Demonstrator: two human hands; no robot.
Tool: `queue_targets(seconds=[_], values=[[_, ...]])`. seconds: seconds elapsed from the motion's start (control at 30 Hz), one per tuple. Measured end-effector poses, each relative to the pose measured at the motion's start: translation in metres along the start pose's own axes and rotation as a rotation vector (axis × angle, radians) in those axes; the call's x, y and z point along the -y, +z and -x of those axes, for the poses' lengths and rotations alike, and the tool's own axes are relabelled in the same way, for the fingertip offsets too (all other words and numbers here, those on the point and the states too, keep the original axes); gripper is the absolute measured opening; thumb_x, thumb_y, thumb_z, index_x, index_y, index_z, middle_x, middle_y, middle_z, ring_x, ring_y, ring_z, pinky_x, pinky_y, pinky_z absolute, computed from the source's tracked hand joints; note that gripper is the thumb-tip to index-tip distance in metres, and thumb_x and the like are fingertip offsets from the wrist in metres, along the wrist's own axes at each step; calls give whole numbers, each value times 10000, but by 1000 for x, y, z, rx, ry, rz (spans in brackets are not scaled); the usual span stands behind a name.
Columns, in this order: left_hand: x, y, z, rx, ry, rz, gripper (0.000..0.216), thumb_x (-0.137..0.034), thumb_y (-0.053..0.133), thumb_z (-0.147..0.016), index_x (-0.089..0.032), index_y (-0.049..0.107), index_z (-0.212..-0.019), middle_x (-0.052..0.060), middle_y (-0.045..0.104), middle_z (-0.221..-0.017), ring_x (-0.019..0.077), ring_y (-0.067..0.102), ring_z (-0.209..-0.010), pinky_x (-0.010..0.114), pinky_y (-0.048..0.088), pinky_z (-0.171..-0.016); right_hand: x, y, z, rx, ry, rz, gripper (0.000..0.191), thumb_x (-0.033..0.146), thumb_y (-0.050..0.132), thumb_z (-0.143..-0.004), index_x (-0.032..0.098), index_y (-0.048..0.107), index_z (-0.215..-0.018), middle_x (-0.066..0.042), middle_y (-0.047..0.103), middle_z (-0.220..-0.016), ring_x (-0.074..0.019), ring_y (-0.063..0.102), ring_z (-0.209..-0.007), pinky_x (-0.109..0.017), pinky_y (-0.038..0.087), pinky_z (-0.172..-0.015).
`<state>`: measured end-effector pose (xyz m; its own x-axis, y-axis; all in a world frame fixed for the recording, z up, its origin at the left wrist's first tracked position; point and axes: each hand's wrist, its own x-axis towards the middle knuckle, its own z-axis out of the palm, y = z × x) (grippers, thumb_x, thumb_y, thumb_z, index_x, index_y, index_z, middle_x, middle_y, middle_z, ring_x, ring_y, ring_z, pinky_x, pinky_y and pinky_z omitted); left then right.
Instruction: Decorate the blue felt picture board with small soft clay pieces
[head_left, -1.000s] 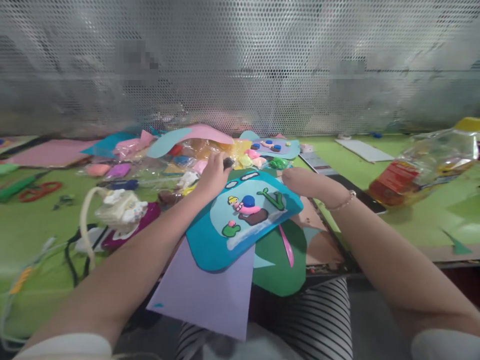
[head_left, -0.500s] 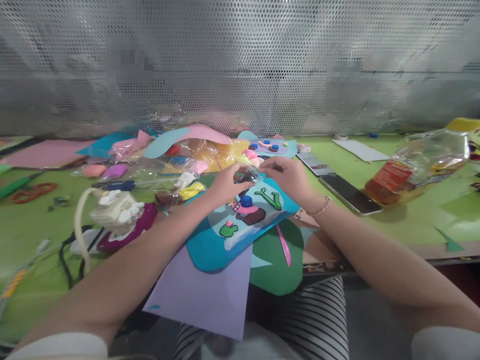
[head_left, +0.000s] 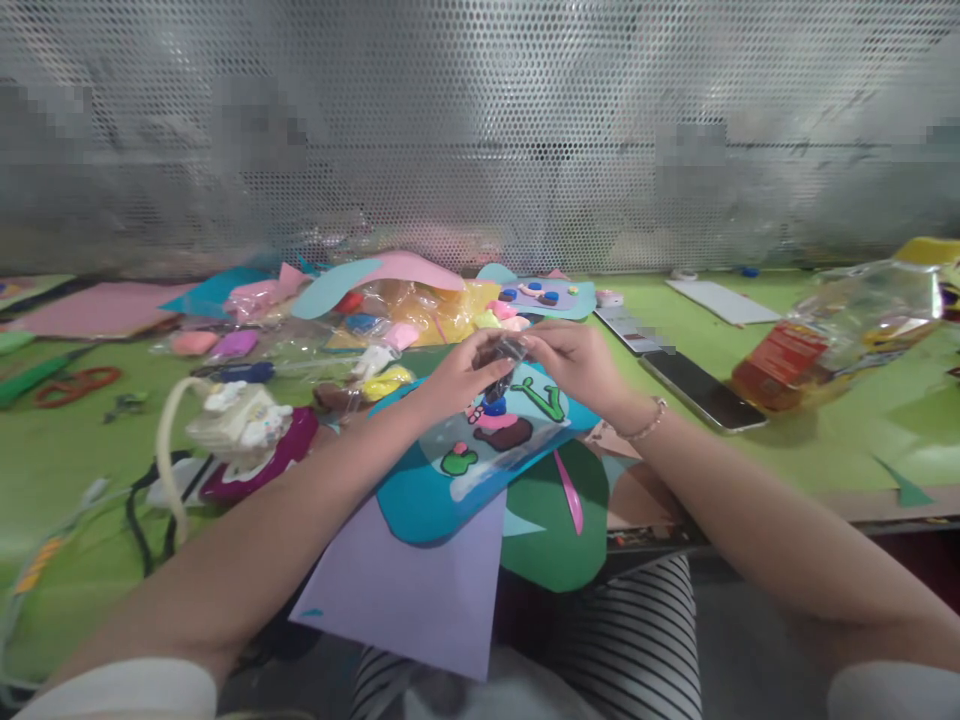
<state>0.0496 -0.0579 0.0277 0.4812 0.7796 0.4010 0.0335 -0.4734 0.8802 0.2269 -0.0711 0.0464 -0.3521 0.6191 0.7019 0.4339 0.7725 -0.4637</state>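
Observation:
A small clear plastic packet with something black inside (head_left: 500,384) is held above the blue board. Around its left side, the fingers of my left hand (head_left: 466,372) are closed. My right hand (head_left: 576,365), with a bracelet at the wrist, pinches the packet's upper end between thumb and finger. Under both hands lies the blue board (head_left: 420,510), tilted, with a light panel that carries clay figures: a brown and pink shape with a blue top (head_left: 504,432), a green cactus (head_left: 458,459) and a green stem (head_left: 551,400). My fingers hide the panel's upper part.
Left are bagged clay lumps (head_left: 386,382), a cream and purple device (head_left: 247,430) and red-handled scissors (head_left: 79,386). A phone (head_left: 703,388) and a tilted bottle (head_left: 840,330) lie right. Purple paper (head_left: 412,590), green card (head_left: 555,560) and a pink clay tool (head_left: 570,492) are in front.
My hands have come slightly closer together around the packet. The black contents now show more plainly, lower over the board. The board stays in place.

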Motion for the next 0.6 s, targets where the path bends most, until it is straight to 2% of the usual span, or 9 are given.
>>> queue_targets(seconds=[0.13, 0.3, 0.4, 0.47, 0.53, 0.6], values=[[-2, -2, -1, -58, 3, -27, 360, -411, 563, -797, -168, 535, -1062, 78, 614, -1044, 179, 573, -952, 299, 455, -812, 7, -2, -3, 120, 5, -75, 417, 424, 341, -930, 182, 649, -789, -66, 604, -993, -173, 549, -972, -338, 432, -880], [-2, 0, 0, -83, -33, -107, 324, -417, 490, -843, -169, 545, -1044, 58, 628, -986, 169, 577, -924, 284, 461, -785, 11, -4, -7, 159, 133, -127, 440, 491, 460, -860, 174, 553, -570, -65, 511, -949, -195, 485, -1019, -363, 366, -943], [-2, 1, 1, -79, -35, -154, 317, -405, 467, -856, -161, 553, -1039, 53, 632, -980, 168, 576, -922, 285, 454, -802, 9, -6, -7, 233, 243, -105, 466, 532, 460, -838, 172, 529, -551, -50, 458, -864, -188, 466, -936, -348, 382, -872], [-2, 0, 1, -55, -13, -211, 300, -395, 471, -857, -164, 563, -1025, 51, 632, -1005, 168, 573, -940, 289, 440, -835, 5, -9, -6, 341, 295, -125, 475, 549, 458, -832, 170, 524, -553, -32, 427, -787, -167, 450, -832, -321, 398, -774], [-3, 0, 1, -14, 21, -263, 288, -391, 474, -857, -166, 575, -1005, 53, 633, -1022, 169, 571, -954, 288, 428, -854, 1, -10, -6, 456, 299, -180, 505, 557, 450, -833, 165, 482, -518, -17, 409, -727, -145, 429, -750, -295, 386, -695], [-5, -1, 1, 16, 45, -297, 286, -393, 470, -859, -164, 581, -990, 53, 640, -1014, 169, 572, -954, 283, 423, -857, -3, -11, -6, 514, 260, -226, 522, 555, 444, -840, 165, 430, -494, -5, 395, -694, -132, 412, -714, -284, 367, -673]])
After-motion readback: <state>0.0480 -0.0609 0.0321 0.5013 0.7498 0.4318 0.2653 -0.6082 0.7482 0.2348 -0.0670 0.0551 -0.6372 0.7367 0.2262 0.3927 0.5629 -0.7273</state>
